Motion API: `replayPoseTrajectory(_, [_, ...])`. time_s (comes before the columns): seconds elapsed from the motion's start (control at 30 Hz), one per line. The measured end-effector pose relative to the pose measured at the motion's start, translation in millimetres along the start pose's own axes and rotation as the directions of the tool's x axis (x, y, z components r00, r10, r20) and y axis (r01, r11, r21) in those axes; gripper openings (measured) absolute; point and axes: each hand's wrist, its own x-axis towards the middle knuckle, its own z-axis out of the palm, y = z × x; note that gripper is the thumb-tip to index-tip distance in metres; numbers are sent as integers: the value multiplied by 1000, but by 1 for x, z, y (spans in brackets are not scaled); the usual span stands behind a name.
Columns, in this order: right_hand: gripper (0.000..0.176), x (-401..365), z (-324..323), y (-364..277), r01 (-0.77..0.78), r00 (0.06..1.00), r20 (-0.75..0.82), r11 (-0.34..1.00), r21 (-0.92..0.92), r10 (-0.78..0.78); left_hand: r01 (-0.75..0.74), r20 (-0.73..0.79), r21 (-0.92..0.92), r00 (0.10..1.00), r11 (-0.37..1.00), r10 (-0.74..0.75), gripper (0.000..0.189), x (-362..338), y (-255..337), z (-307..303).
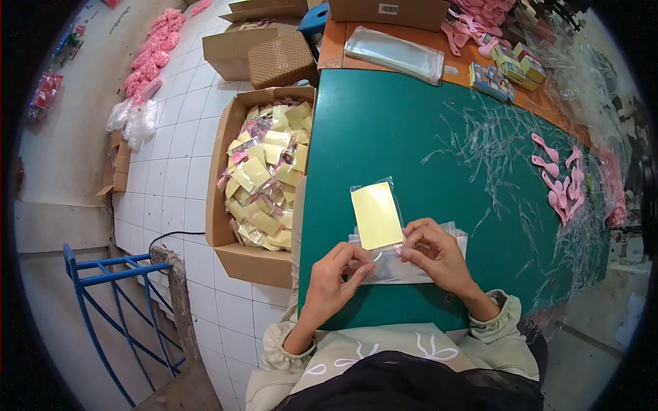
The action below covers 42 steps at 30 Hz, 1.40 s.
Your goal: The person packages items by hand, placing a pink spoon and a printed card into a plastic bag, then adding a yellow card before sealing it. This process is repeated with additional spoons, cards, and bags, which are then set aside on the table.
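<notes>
Both hands (336,277) (439,257), slightly apart, pinch the yellow-card packet (377,216); a carton (356,12) bears a barcode label (388,9).

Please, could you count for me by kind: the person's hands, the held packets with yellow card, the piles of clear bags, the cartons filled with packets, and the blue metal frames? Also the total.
Hands, left and right: 2
Held packet: 1
Clear bag piles, near and far: 2
Filled carton: 1
Blue metal frame: 1
Total: 7

A packing workshop: boxes of bagged goods (264,178), plastic sleeves (394,55), a blue hand truck (123,277).
</notes>
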Motion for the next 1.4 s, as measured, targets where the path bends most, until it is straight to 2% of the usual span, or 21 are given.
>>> replayPoseTrajectory(0.13, [9,0,8,-5,-126,989,-71,987,98,133,27,-24,-31,999,999,-28,12,0,-5,5])
replayPoseTrajectory(0.23, [11,2,9,-3,-83,986,-142,994,69,92,64,-43,-47,997,997,-66,11,1,-1,7])
replayPoseTrajectory(0.37, [11,4,11,-1,-129,971,-197,990,58,138,152,-2,-33,988,988,-152,14,1,-9,6])
replayPoseTrajectory(0.47, [12,6,10,4,-112,970,-210,993,48,120,151,-83,-263,980,953,-178,20,2,-9,13])
replayPoseTrajectory(0.57, [15,6,12,4,-84,971,-225,996,21,86,133,-88,-287,983,949,-164,23,2,-11,13])
replayPoseTrajectory(0.63, [19,6,15,-1,-79,970,-231,997,1,77,139,-39,-275,987,951,-155,24,1,-13,12])
replayPoseTrajectory(0.73, [28,5,13,-5,-81,985,-157,993,-84,67,182,31,-291,983,939,-181,30,-1,-13,7])
replayPoseTrajectory(0.83, [28,1,10,-10,-116,988,-116,984,-135,101,180,58,-298,984,937,-170,37,-5,-5,0])
replayPoseTrajectory(0.9, [25,1,-2,-21,-27,992,-126,945,-326,-15,147,80,-306,989,941,-128,44,-7,5,-9])
replayPoseTrajectory(0.97, [21,1,-26,-38,17,975,-179,853,-522,-129,125,46,-280,992,952,-117,43,-9,15,-24])
replayPoseTrajectory(1.03, [17,1,-70,-46,-15,934,-269,727,-687,-234,120,-15,-257,992,959,-128,45,-11,24,-46])
replayPoseTrajectory(1.1, [14,1,-134,-45,-147,902,-328,511,-847,-282,105,-148,-239,979,965,-143,47,-12,20,-71])
replayPoseTrajectory(1.13, [14,1,-177,-34,-126,864,-281,361,-924,-418,83,-238,-226,961,971,-138,48,-12,12,-83])
replayPoseTrajectory(1.17, [14,0,-220,-22,-122,817,-212,199,-972,-537,118,-267,-152,951,981,-155,47,-9,3,-99])
replayPoseTrajectory(1.23, [20,-1,-284,-17,-248,838,-296,163,-955,-459,145,-348,18,929,989,-129,46,3,-20,-123])
replayPoseTrajectory(1.3, [24,4,-298,-17,-272,874,-270,54,-961,-405,139,-446,212,895,967,-31,44,14,-52,-136])
replayPoseTrajectory(1.33, [26,7,-305,-16,-281,888,-260,1,-960,-378,169,-466,421,883,891,53,45,14,-66,-140])
replayPoseTrajectory(1.37, [31,14,-308,-14,-359,889,-325,-50,-932,-321,201,-463,608,876,768,138,45,15,-69,-140])
replayPoseTrajectory(1.4, [28,16,-310,-13,-352,891,-304,-90,-932,-336,231,-439,763,871,604,221,46,17,-70,-141])
